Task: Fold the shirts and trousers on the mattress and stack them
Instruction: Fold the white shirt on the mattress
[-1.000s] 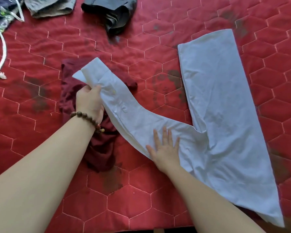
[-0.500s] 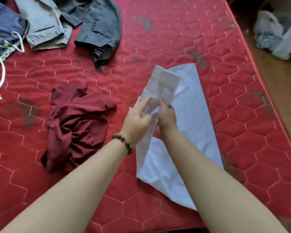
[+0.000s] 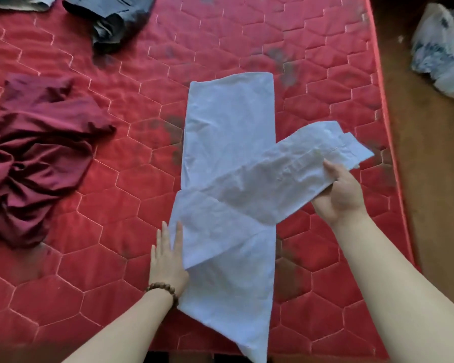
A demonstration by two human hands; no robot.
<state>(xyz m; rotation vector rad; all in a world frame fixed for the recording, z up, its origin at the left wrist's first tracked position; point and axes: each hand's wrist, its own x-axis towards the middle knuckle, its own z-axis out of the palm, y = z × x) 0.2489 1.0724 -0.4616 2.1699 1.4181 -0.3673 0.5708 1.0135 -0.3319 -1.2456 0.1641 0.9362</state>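
mid sleeve-fold on the white shirt (image 3: 228, 142): my right hand (image 3: 338, 195) grips the sleeve (image 3: 299, 166), left hand (image 3: 168, 255) flat pinning the edge; next i lay it straight.

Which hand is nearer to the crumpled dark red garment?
The left hand. It lies flat at the white shirt's left edge, to the right of the dark red garment. The right hand holds the sleeve beyond the shirt, much farther away.

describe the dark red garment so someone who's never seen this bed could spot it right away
On the red quilted mattress, look to the left edge, well left of the pale blue shirt. The dark red garment lies there in a crumpled heap. Unlike the flat shirt and the grey clothes at the top, it is maroon and bunched.
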